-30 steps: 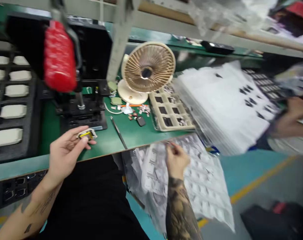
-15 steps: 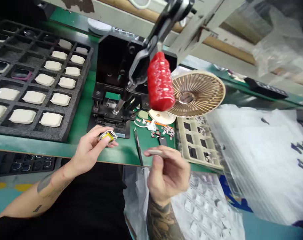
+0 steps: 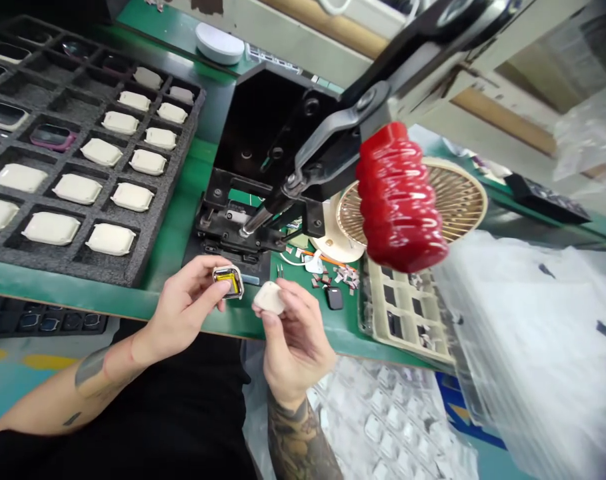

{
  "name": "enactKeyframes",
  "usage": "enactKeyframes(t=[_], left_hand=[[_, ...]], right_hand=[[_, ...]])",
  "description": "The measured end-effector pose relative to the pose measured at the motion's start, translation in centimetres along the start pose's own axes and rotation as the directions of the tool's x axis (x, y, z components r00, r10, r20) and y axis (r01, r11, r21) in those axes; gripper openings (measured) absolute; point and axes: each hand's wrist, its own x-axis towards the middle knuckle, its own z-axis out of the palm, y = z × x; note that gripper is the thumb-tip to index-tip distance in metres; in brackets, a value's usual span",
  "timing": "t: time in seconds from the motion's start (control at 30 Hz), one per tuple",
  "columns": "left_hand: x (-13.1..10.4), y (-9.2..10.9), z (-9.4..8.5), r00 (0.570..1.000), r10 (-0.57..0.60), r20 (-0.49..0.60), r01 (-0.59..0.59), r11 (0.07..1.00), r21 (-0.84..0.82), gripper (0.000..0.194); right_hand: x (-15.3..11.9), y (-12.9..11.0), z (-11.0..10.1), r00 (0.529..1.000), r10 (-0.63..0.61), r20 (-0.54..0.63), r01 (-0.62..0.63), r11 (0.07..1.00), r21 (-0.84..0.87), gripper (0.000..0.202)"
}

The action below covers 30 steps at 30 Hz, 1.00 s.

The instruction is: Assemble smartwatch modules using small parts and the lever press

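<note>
My left hand (image 3: 187, 297) is closed around a small watch case (image 3: 234, 277), its open side facing up with a yellow part inside. The thumb presses on the yellow part. Just to the right, my right hand (image 3: 297, 327) pinches a cream rounded-square cover (image 3: 269, 298) between thumb and fingers. The cover and the case are close but apart. Behind the hands stands a black hand press (image 3: 263, 147) with a red ribbed grip (image 3: 400, 200). Tweezers (image 3: 280, 271) lie mostly hidden behind the right hand.
A dark foam tray (image 3: 157, 257) at left holds several cream pieces and watch cases. To the right are a round fan (image 3: 457, 200), small scattered parts (image 3: 347, 277), a black square piece (image 3: 334, 298), a compartment box (image 3: 377, 313) and stacked plastic bags (image 3: 527, 320).
My right hand has moved left towards the case, and the cover has turned from edge-on to showing its flat face. The camera view has shifted and come nearer the press.
</note>
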Motion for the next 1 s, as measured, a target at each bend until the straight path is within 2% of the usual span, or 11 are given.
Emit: enactKeyframes(t=[0.07,0.2,0.4,0.57,0.7,0.87,1.0], left_hand=[[0.1,0.2,0.2,1.000,-0.022,0.016,0.023,0.995,-0.094,0.026],[0.2,0.7,0.2,0.998,-0.037,0.045,0.043,0.989,-0.138,0.048],[0.2,1.0,0.0,1.000,-0.019,0.017,0.021,0.986,-0.164,0.028],[0.6,0.8,-0.1,0.998,-0.049,-0.037,0.039,0.969,-0.244,0.036],[0.9,0.6,-0.3,0.995,-0.095,-0.007,0.088,0.944,-0.319,0.039],[0.6,0.5,-0.4,0.997,-0.080,-0.006,0.076,0.960,-0.269,0.033],[0.6,0.4,-0.2,0.996,-0.075,-0.040,0.064,0.968,-0.244,0.032]], right_hand=[[0.3,0.4,0.0,1.000,0.002,-0.022,-0.002,1.000,0.008,0.041],[0.6,0.8,0.3,1.000,-0.011,-0.022,0.012,1.000,0.018,0.038],[0.5,0.9,1.0,0.997,-0.074,0.008,0.074,0.996,-0.053,0.033],[0.3,1.0,1.4,0.995,-0.103,0.002,0.103,0.993,-0.055,0.036],[0.3,1.5,1.5,0.997,-0.070,-0.022,0.070,0.997,-0.025,0.035],[0.4,1.6,1.4,0.998,-0.062,-0.026,0.062,0.998,-0.007,0.034],[0.8,1.1,1.4,0.991,-0.132,0.033,0.133,0.990,-0.047,0.042]])
